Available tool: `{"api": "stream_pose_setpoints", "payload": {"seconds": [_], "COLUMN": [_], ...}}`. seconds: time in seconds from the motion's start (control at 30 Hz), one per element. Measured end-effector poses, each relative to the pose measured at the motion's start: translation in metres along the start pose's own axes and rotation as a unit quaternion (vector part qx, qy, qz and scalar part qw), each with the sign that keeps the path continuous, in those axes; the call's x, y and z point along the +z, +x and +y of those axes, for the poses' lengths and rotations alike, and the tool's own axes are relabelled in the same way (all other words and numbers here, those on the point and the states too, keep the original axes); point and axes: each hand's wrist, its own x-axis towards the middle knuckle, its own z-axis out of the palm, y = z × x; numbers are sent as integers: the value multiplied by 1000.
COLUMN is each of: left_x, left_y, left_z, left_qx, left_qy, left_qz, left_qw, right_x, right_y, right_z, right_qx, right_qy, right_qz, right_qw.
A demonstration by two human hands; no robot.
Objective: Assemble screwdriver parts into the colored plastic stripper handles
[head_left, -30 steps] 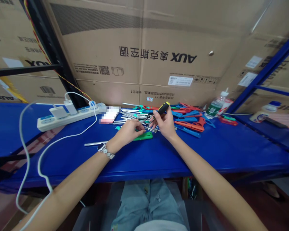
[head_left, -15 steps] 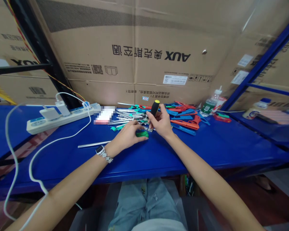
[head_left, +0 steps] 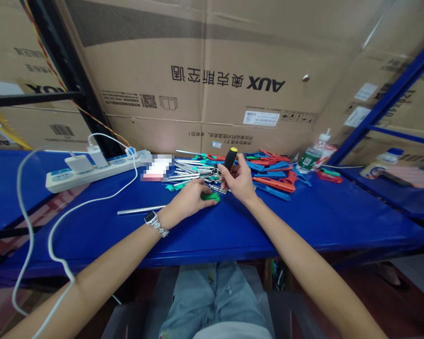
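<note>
My left hand (head_left: 191, 200) is closed on a green plastic piece (head_left: 212, 197) low over the blue table. Just right of it, my right hand (head_left: 238, 181) grips a screwdriver (head_left: 230, 158) with a black and yellow handle, held nearly upright with its shaft pointing down by the green piece. The screwdriver's tip is too small to make out. Behind my hands lie several metal rods (head_left: 189, 167) with teal ends. Red and blue plastic parts (head_left: 275, 182) are heaped to the right. One long metal rod (head_left: 137, 210) lies left of my left hand, partly hidden by it.
A white power strip (head_left: 92, 176) with plugs and a loose white cable (head_left: 92, 202) is at the left of the table (head_left: 205, 240). A green-labelled bottle (head_left: 311, 155) stands at the back right. A large cardboard box (head_left: 212, 42) rises behind.
The whole view has shifted slightly, so things appear a little further right. Both hands keep their holds, and the screwdriver stays nearly upright beside the green piece.
</note>
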Motion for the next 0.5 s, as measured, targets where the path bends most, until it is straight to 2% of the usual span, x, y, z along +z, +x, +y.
{"api": "stream_pose_setpoints", "payload": {"seconds": [0.33,0.5], "left_x": [1,1], "left_y": [0,1], "left_z": [-1,-4], "left_qx": [12,9], "left_qy": [-1,3], "left_qz": [4,7], "left_qw": [1000,1000], "right_x": [2,-2], "right_y": [0,3], "right_z": [3,-1], "right_qx": [-7,-4], "right_qy": [-23,-24], "right_qz": [-15,-57], "right_qw": [1000,998]}}
